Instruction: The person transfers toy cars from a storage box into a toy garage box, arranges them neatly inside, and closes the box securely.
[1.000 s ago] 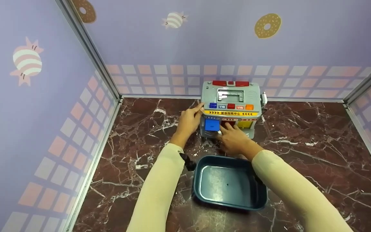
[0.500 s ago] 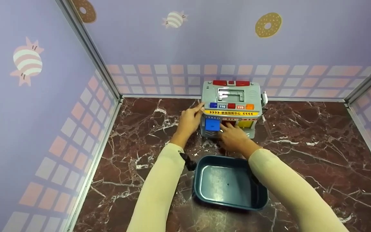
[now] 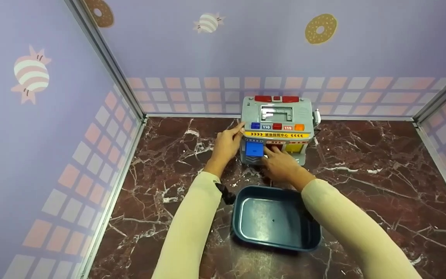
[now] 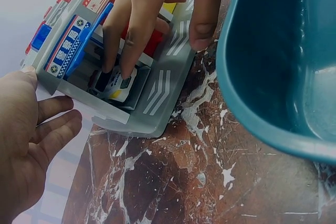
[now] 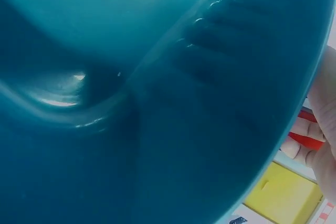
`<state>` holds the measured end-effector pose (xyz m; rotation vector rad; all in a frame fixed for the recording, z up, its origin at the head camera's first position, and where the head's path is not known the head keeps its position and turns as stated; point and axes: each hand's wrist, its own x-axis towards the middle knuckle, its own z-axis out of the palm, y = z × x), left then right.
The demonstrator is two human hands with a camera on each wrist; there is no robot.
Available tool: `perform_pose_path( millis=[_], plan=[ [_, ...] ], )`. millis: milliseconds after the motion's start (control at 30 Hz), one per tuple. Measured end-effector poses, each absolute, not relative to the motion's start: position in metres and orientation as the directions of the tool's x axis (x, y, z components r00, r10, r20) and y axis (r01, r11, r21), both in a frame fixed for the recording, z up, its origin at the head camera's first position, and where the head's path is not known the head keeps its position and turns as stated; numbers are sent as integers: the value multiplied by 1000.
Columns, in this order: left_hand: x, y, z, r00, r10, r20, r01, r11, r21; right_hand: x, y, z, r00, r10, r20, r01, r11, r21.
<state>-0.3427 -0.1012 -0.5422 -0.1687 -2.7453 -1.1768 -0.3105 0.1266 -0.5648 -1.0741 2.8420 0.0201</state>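
A grey toy emergency station stands against the back wall, its blue door swung up. In the left wrist view a small white toy police car sits in the bay under that door. Two extended fingers of my right hand reach into the bay and touch the car; the thumb stays apart from it. My left hand rests against the station's left side, thumb at its front top corner, the other fingers loosely bent. In the right wrist view the basin hides most of the right hand.
A dark teal basin lies in front of the station, below the right forearm. Beneath is a dark red marbled surface. Purple panels enclose the left, back and right. The station's yellow door is down; a white handset hangs at its right.
Both hands keep their places at the station. The right hand and forearm have shifted only slightly, and the blue door stays raised.
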Motion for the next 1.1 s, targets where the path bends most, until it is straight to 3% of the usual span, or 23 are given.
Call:
perform_pose_path(
  millis=[300,933,1100],
  plan=[
    [-343,-101,-545,-980,42,195,171,683,711,-300,141,-558,-709,-702,-60,-694,711,-115],
    [-343,-102,-545,-973,43,228,199,661,723,-291,167,-535,-515,-816,262,-839,543,42],
    [-342,-101,-544,-975,39,220,192,653,733,-294,168,-525,-504,-793,343,-834,550,45]
  ],
)
